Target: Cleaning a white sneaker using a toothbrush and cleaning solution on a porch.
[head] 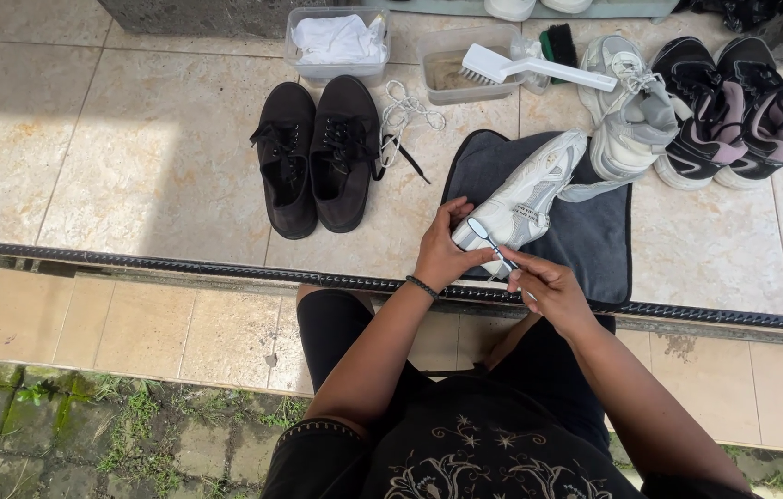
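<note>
- White sneaker (526,199): over dark mat (595,236), heel end clasped in left hand (442,254).
- Right hand (549,291): closed on small brush (489,242), bristles at heel.
- Sneaker probably light, soft-sided; firmest hold at sole.

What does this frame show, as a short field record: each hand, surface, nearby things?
left hand: grips the heel of a white sneaker
right hand: holds a toothbrush against the sneaker
surface: dark mat on tiled floor
nearby: black shoes, loose laces, scrub brush on a tub
</note>
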